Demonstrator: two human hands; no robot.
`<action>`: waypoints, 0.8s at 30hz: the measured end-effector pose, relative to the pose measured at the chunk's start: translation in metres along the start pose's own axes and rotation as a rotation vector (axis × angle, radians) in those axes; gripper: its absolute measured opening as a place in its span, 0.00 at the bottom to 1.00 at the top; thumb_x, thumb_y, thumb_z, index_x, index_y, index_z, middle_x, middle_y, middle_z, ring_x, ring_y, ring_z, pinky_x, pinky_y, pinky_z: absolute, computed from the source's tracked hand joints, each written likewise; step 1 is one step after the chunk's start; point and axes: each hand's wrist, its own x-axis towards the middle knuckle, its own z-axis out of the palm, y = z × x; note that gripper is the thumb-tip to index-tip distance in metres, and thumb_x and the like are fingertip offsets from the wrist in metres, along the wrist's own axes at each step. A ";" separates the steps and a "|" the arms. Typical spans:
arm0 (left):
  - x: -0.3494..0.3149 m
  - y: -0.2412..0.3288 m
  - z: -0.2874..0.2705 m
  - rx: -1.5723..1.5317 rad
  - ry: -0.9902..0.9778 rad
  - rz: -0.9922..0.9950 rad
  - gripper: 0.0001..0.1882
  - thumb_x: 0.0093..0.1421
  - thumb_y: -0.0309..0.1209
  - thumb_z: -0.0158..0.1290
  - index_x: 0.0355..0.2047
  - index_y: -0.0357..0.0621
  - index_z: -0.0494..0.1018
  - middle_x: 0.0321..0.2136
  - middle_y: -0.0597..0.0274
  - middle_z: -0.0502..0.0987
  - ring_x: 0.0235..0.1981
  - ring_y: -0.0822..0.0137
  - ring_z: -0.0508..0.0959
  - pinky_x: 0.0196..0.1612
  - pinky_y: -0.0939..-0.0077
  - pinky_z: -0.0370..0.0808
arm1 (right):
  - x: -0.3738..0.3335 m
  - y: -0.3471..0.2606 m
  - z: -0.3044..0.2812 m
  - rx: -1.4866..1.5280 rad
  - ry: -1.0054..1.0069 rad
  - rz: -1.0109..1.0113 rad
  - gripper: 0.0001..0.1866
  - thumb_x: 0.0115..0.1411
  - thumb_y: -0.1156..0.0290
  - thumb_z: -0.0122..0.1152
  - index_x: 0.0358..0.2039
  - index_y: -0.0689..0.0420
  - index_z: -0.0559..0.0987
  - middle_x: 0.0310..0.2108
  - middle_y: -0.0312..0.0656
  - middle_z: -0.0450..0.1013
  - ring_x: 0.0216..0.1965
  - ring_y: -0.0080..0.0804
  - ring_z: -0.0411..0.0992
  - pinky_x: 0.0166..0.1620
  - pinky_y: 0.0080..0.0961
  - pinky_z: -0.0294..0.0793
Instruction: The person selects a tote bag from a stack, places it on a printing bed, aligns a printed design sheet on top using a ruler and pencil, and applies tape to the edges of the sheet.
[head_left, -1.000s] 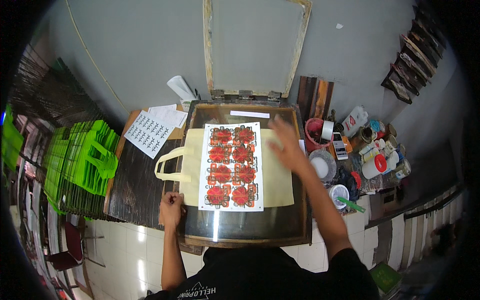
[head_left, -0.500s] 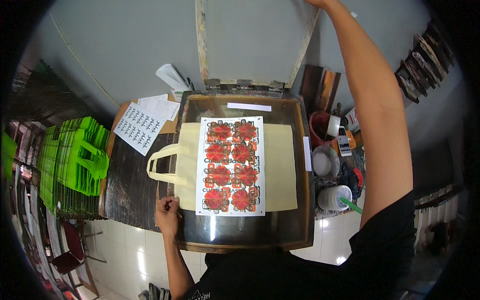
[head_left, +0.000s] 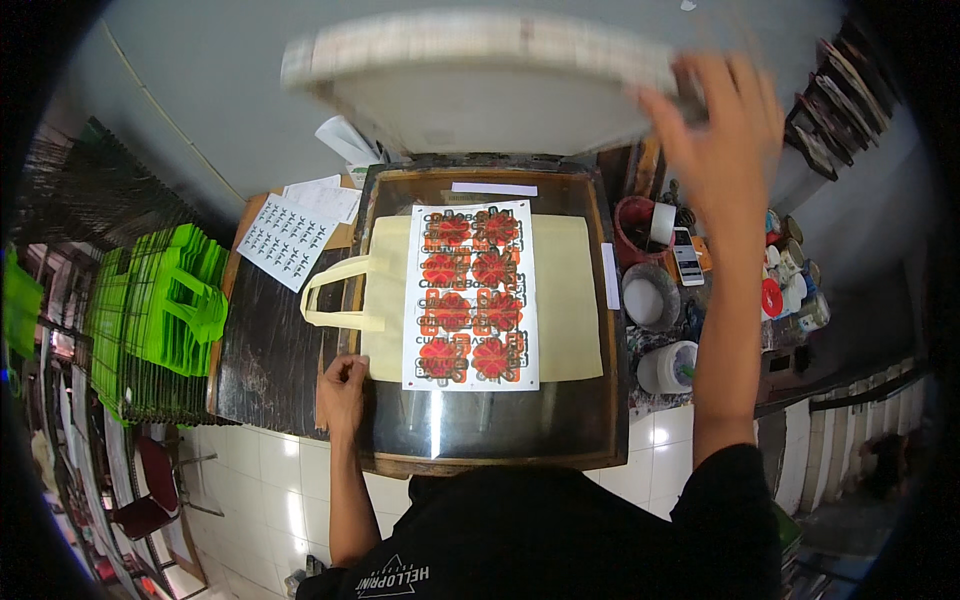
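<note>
A cream tote bag (head_left: 570, 300) lies flat on a glass-topped wooden table (head_left: 490, 428), its handles pointing left. Across the bag rests a white printed sheet (head_left: 530, 300) with red flower shapes and black lettering. My right hand (head_left: 725, 125) grips the right corner of a hinged screen frame (head_left: 480, 45), raised and tilted over the table's far edge; both are blurred by motion. My left hand (head_left: 343, 392) is at the table's left edge, beside the bag's near left corner. Its fingers are curled together, and whether they pinch the bag is hidden.
Green bags (head_left: 175, 310) hang on a rack at left. Printed papers (head_left: 287, 240) lie on the dark side table (head_left: 262, 350). To the right stand a white tub (head_left: 665, 368), a bowl (head_left: 650, 298), a phone (head_left: 687, 256) and several jars (head_left: 790, 280).
My right hand has brought the screen frame down from nearly upright, toward me. My left hand stays by the bag's corner. The whole view has shifted slightly.
</note>
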 end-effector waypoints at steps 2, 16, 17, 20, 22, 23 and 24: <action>-0.001 0.000 0.003 -0.074 -0.044 -0.015 0.11 0.66 0.33 0.59 0.39 0.36 0.81 0.23 0.70 0.76 0.23 0.80 0.69 0.25 0.81 0.64 | -0.062 -0.009 -0.023 0.030 0.085 -0.063 0.28 0.50 0.51 0.76 0.48 0.52 0.82 0.49 0.44 0.75 0.52 0.43 0.72 0.55 0.45 0.67; 0.005 -0.015 0.006 -0.268 -0.141 -0.100 0.09 0.67 0.32 0.59 0.39 0.38 0.80 0.23 0.69 0.76 0.20 0.79 0.71 0.23 0.81 0.66 | -0.316 -0.040 0.017 0.410 -0.400 0.146 0.27 0.43 0.59 0.80 0.42 0.55 0.78 0.40 0.41 0.75 0.47 0.44 0.73 0.58 0.49 0.64; 0.004 -0.014 0.008 -0.284 -0.136 -0.096 0.09 0.66 0.32 0.59 0.39 0.38 0.80 0.23 0.69 0.76 0.20 0.79 0.71 0.23 0.81 0.66 | -0.318 -0.041 0.018 0.412 -0.403 0.149 0.27 0.43 0.59 0.80 0.42 0.55 0.78 0.40 0.41 0.75 0.48 0.44 0.73 0.58 0.49 0.64; 0.002 -0.009 0.009 -0.238 -0.117 -0.079 0.07 0.65 0.30 0.60 0.37 0.39 0.80 0.22 0.72 0.75 0.20 0.81 0.68 0.23 0.82 0.62 | -0.320 -0.043 0.019 0.398 -0.417 0.151 0.27 0.44 0.59 0.79 0.42 0.55 0.78 0.41 0.42 0.75 0.48 0.44 0.72 0.59 0.49 0.63; 0.002 -0.009 0.009 -0.226 -0.126 -0.091 0.06 0.65 0.30 0.60 0.36 0.39 0.79 0.22 0.71 0.75 0.21 0.80 0.69 0.24 0.82 0.63 | -0.324 -0.043 0.020 0.402 -0.429 0.158 0.26 0.44 0.60 0.79 0.42 0.55 0.78 0.41 0.42 0.75 0.49 0.45 0.72 0.59 0.49 0.63; 0.002 -0.007 0.009 -0.221 -0.129 -0.097 0.06 0.65 0.30 0.60 0.36 0.39 0.79 0.23 0.71 0.75 0.21 0.80 0.69 0.25 0.82 0.63 | -0.325 -0.042 0.021 0.413 -0.435 0.162 0.26 0.45 0.60 0.79 0.42 0.55 0.78 0.41 0.42 0.75 0.49 0.45 0.72 0.59 0.48 0.63; 0.002 -0.005 0.010 -0.198 -0.115 -0.091 0.06 0.65 0.30 0.60 0.36 0.39 0.79 0.22 0.71 0.75 0.21 0.80 0.69 0.25 0.82 0.63 | -0.326 -0.042 0.022 0.424 -0.441 0.167 0.26 0.45 0.60 0.79 0.42 0.55 0.78 0.41 0.43 0.75 0.49 0.45 0.72 0.60 0.48 0.62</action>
